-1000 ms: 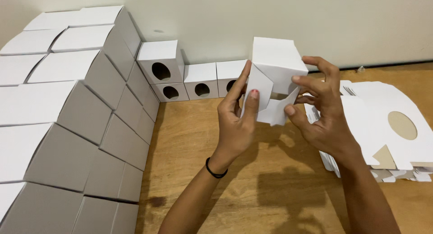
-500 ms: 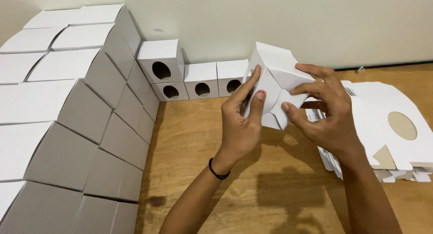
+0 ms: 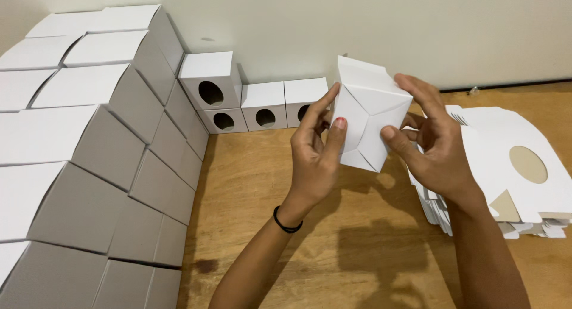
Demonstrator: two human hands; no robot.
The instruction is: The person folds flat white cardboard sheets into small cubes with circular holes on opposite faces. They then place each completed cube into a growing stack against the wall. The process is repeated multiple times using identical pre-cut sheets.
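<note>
Both hands hold a smooth white cardboard box [image 3: 369, 121] tilted in the air above the wooden table [image 3: 268, 184]: the left hand [image 3: 316, 151] pinches its folded flaps with thumb and fingers, and the right hand [image 3: 435, 145] grips its other side. Four matte cube boxes with round holes [image 3: 211, 93] stand by the wall beside a big stack of plain white boxes [image 3: 89, 136]. One pile of flat die-cut blanks [image 3: 512, 172], the top one with an oval cut-out, lies just right of the right hand.

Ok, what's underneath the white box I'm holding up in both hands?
Under the white box, held off the surface by the left hand and right hand, lies bare wooden table with their shadow. The box's inside is closed off, so nothing there can be seen.
</note>
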